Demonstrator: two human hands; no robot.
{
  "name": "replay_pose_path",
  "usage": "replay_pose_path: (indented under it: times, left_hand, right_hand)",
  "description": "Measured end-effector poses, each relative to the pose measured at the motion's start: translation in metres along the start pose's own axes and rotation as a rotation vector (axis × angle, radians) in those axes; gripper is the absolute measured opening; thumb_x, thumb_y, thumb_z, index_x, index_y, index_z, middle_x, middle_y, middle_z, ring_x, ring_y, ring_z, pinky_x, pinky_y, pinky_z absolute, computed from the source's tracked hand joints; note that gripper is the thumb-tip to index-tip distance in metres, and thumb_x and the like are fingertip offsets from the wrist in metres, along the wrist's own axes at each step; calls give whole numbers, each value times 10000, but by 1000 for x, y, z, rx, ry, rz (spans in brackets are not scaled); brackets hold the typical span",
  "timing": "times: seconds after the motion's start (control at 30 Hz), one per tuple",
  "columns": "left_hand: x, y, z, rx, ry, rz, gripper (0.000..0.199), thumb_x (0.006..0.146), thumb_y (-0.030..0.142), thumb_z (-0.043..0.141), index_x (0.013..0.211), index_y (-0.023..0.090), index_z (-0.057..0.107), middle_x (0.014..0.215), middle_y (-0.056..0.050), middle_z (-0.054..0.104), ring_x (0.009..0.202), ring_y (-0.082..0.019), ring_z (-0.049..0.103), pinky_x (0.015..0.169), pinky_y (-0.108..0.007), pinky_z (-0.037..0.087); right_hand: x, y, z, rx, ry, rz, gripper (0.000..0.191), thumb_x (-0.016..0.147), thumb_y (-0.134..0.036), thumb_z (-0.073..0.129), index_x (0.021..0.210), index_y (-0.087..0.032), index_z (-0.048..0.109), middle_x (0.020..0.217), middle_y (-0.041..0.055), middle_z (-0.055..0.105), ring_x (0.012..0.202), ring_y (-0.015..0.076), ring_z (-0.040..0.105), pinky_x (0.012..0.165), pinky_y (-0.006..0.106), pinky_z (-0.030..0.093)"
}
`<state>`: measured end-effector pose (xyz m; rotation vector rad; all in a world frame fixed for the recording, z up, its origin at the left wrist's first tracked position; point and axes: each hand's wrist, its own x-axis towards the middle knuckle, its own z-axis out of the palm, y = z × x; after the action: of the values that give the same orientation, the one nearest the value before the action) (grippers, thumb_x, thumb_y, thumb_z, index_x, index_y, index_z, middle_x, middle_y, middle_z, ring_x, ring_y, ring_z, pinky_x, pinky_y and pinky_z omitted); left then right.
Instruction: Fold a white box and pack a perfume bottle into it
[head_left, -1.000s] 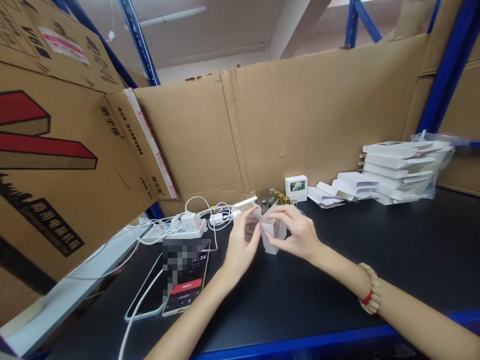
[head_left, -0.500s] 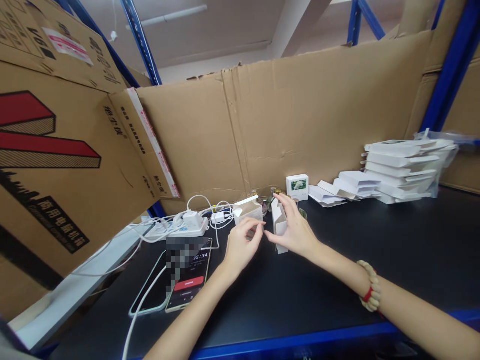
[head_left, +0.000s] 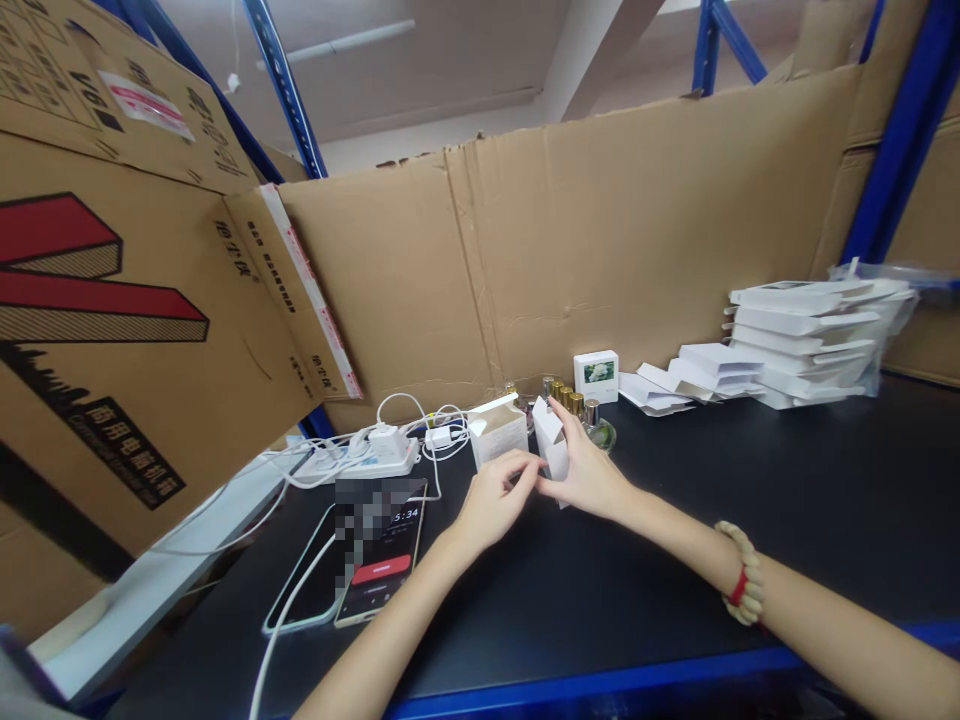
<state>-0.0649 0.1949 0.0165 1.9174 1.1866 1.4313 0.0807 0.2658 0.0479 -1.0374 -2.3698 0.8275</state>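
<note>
My right hand (head_left: 589,468) grips a small white paper box (head_left: 553,440) from its right side, index finger at the top and thumb low on the near side. The box stands tilted, its upper end folded to a slant. My left hand (head_left: 501,497) is closed, its fingertips meeting beside the right thumb at the box's near lower edge. What they pinch, if anything, is hidden. Just behind the left hand stands another white box (head_left: 501,432) with a raised flap. Several small glass bottles (head_left: 600,432) with gold and silver caps stand behind the right hand.
A white box with a flower picture (head_left: 597,375) stands by the cardboard wall (head_left: 637,220). Flattened white boxes (head_left: 652,388) and a tall stack of them (head_left: 806,345) lie at right. Two phones (head_left: 382,540), cables and a power strip (head_left: 360,462) are at left.
Both hands have drawn closer together, the left fingertips now at the right thumb. The held box's upper end has gone from upright flaps to a slant, and more bottles show behind it.
</note>
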Motion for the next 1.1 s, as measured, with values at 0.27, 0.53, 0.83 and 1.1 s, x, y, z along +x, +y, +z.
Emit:
replay_pose_path:
  times: [0.27,0.53,0.83,1.1]
  left_hand:
    - [3,5,-4,118,62,144,516,982,398,269,811,46,606,863,-50,409,768,-117,459,673,-147,403]
    - [15,19,-16,607,425,430,368,962,221,251,930,15,555,1082,-80,326,1085,-188,303,1058,-210,90]
    - [6,18,-14,364,413,454,261,971,273,347,1104,52,385,1051,-78,321,974,-186,361,920,-216,239]
    - [6,20,-10,258,221,466,221,1019,198,259,1058,38,407,918,-44,364,785,-157,366,797,-174,206]
  right_hand:
    - [2,16,7,175,-107,-141,874,736,-425,431,1353,-77,-81,1362,245,190,1328,275,209,1083,507,173]
    - [2,9,2,70,-88,-94,1000,723,-576,462,1379,-71,-99,1357,238,114,1340,293,139,1101,484,159]
    - [0,2,-6,-33,-49,-290,847,725,-458,613,1406,-271,145,1364,90,322,1234,248,373,1008,481,347]
    - [-1,6,-6,-173,71,-544,885,701,-436,686,1396,-343,145,1214,53,473,1062,228,518,836,428,481]
